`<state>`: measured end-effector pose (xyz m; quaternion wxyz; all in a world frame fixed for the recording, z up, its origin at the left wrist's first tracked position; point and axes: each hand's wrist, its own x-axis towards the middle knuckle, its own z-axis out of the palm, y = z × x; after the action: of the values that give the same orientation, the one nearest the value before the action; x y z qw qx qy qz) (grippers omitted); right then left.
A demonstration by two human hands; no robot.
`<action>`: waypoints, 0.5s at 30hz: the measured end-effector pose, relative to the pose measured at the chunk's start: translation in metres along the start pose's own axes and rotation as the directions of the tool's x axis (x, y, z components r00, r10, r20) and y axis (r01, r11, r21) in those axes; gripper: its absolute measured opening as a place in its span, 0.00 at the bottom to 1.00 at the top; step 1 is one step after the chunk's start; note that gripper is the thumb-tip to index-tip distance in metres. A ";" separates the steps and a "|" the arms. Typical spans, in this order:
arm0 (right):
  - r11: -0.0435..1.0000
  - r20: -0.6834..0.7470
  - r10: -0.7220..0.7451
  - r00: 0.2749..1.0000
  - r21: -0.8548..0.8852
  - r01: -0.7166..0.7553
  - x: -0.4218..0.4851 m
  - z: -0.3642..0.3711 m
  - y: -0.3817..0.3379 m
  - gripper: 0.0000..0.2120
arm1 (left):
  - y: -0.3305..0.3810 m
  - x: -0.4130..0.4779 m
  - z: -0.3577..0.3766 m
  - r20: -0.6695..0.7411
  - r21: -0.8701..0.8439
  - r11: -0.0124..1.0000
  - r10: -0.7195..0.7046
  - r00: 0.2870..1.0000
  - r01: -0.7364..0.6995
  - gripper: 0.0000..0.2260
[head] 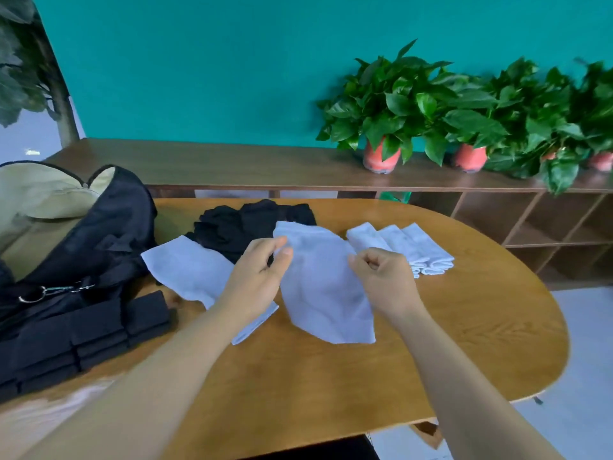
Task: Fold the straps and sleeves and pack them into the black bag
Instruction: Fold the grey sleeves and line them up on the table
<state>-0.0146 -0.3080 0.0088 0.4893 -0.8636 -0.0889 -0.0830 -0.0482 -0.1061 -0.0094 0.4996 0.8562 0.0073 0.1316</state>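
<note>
Both hands are up over the wooden worktop (464,327), each pinching an upper edge of a white sleeve (321,293). The left hand (262,273) has it between thumb and fingertips, and the right hand (381,277) has curled fingers on the other edge. The sleeve's lower end rests on the wood. A second white sleeve (185,270) lies flat, partly under the left wrist. Folded white sleeves (411,247) sit in a row to the right. The black bag (106,234) stands open at the left, with folded black straps (83,336) in front of it.
</note>
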 end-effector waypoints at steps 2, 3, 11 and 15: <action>1.000 0.005 0.009 1.000 -0.010 -0.009 -0.017 -0.014 0.012 0.22 | 0.005 -0.015 0.017 0.026 -0.007 1.000 -0.003 1.000 0.004 0.15; 1.000 -0.005 0.013 1.000 -0.015 -0.013 -0.023 -0.020 0.019 0.21 | 0.008 -0.020 0.025 0.018 -0.018 1.000 0.006 1.000 -0.005 0.16; 0.958 0.069 0.220 0.973 -0.204 -0.202 -0.064 -0.013 0.089 0.16 | -0.026 -0.049 0.076 0.200 0.308 0.951 -0.068 0.977 0.004 0.20; 0.937 0.068 0.298 0.952 -0.209 -0.279 -0.063 -0.016 0.094 0.13 | -0.022 -0.040 0.072 0.157 0.491 0.870 -0.120 0.980 0.028 0.18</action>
<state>-0.0545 -0.3736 -0.0755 0.4034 -0.9144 0.0234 0.0242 -0.0673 -0.1626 -0.0710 0.2712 0.9617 0.0273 0.0274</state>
